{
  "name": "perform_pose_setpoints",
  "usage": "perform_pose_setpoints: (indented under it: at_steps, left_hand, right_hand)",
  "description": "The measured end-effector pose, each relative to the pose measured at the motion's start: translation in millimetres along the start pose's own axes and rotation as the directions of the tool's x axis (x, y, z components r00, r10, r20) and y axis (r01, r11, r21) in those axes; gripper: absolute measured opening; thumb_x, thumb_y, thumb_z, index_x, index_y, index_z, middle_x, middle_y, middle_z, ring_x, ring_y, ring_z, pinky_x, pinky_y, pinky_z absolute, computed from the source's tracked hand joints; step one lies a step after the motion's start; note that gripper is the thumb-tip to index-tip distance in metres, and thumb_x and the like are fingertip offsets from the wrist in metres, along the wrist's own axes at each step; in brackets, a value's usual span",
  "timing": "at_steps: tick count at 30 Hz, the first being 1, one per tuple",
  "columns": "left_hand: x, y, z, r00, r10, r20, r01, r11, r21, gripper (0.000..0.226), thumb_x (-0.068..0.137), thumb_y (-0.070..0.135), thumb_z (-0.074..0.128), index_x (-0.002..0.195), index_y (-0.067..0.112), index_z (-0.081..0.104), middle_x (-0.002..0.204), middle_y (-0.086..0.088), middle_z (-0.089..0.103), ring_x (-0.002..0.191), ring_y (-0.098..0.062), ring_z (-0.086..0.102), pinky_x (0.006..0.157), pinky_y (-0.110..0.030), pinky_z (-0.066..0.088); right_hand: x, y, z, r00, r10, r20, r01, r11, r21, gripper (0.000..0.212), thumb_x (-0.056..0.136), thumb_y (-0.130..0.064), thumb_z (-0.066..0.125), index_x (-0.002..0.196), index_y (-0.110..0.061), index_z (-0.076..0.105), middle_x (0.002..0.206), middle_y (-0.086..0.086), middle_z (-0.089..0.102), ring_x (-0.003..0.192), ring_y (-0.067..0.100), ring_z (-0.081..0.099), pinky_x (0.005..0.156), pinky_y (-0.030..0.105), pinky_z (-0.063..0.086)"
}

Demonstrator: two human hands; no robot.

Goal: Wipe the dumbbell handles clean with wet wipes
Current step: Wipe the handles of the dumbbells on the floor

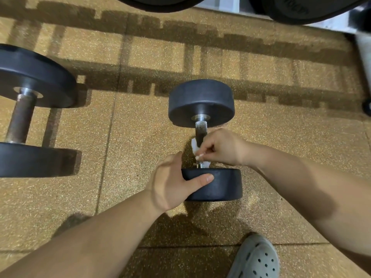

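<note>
Head view, dumbbell (201, 103) pointing away, right hand (220, 147) pinching wipe (194, 145), left hand (172, 181) clasping near weight (222, 185)

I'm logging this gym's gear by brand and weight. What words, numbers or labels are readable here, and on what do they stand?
Nothing reads clearly.
Black weight at the top right: raised lettering, too blurred to read.
Middle dumbbell, wet wipe on its grip: no marking shows.
Left dumbbell: no marking shows.
Grey shoe: none.
</note>
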State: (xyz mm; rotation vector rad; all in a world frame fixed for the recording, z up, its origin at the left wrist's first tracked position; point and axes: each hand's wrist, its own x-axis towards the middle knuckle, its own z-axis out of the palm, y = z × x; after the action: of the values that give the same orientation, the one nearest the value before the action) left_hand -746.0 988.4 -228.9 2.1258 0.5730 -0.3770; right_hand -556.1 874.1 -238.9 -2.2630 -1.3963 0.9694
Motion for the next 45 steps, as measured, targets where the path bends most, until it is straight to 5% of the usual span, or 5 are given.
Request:
perform_pose_setpoints:
  at_steps: [7, 13, 20, 27, 45]
  left_hand:
    - [2.8, -10.4, -3.7, 0.996, -0.017, 0.085, 0.017, 1.0, -0.001, 0.123, 0.06, 0.093, 0.035, 0.154, 0.013, 0.033, 0.152, -0.006, 0.044, 0.139, -0.02, 0.039, 0.098, -0.02, 0.025]
    - [1.6, -23.6, -8.0, 0.984, -0.071, 0.162, 0.1, 0.978, -0.18, 0.136, 0.059, 0.09, 0.05, 0.162, 0.009, 0.011, 0.166, -0.006, 0.024, 0.148, -0.016, 0.025, 0.122, -0.028, 0.019]
    - [-6.8, -45.5, -17.6, 0.975, -0.063, 0.212, 0.119, 0.957, -0.265, 0.122, 0.068, 0.09, 0.054, 0.162, 0.032, 0.003, 0.163, 0.017, 0.011, 0.152, -0.007, 0.012, 0.128, -0.042, 0.013]
    - [-10.1, -18.6, -18.9, 0.989, -0.118, -0.094, 0.098, 0.975, -0.197, 0.13, 0.061, 0.1, 0.028, 0.162, 0.019, 0.02, 0.166, -0.001, 0.026, 0.153, -0.017, 0.021, 0.122, -0.03, 0.016]
    - [-17.3, -72.0, -63.7, 0.981, -0.152, -0.121, 0.134, 0.981, -0.143, 0.144, 0.05, 0.107, 0.036, 0.162, 0.019, 0.02, 0.164, -0.004, 0.031, 0.151, -0.021, 0.029, 0.122, -0.041, 0.026]
  right_hand:
    - [24.7, -4.8, 19.5, 0.875, 0.037, -0.483, -0.108, 0.987, -0.12, 0.016, 0.091, -0.035, 0.068, 0.09, -0.022, 0.077, 0.084, -0.009, 0.062, 0.075, 0.017, 0.062, 0.068, 0.032, 0.052]
    - [4.7, -1.9, 6.2, 0.996, 0.086, 0.005, -0.085, 0.985, 0.148, 0.011, 0.075, -0.031, 0.086, 0.082, -0.024, 0.081, 0.075, -0.014, 0.071, 0.069, 0.005, 0.066, 0.071, 0.028, 0.053]
    - [34.7, -13.9, 9.1, 0.881, 0.181, -0.437, -0.095, 0.973, 0.211, 0.009, 0.085, -0.023, 0.071, 0.078, -0.026, 0.074, 0.076, -0.013, 0.067, 0.071, 0.0, 0.059, 0.069, 0.022, 0.048]
    - [18.9, -12.0, 14.2, 0.997, 0.078, 0.014, -0.078, 0.952, 0.297, 0.012, 0.077, -0.021, 0.084, 0.08, -0.027, 0.074, 0.069, -0.007, 0.067, 0.06, 0.003, 0.056, 0.06, 0.025, 0.045]
    - [63.2, -45.7, 34.9, 0.922, 0.286, -0.261, -0.165, 0.901, 0.402, 0.005, 0.093, -0.027, 0.067, 0.091, -0.025, 0.063, 0.076, -0.011, 0.062, 0.067, 0.003, 0.061, 0.06, 0.02, 0.043]
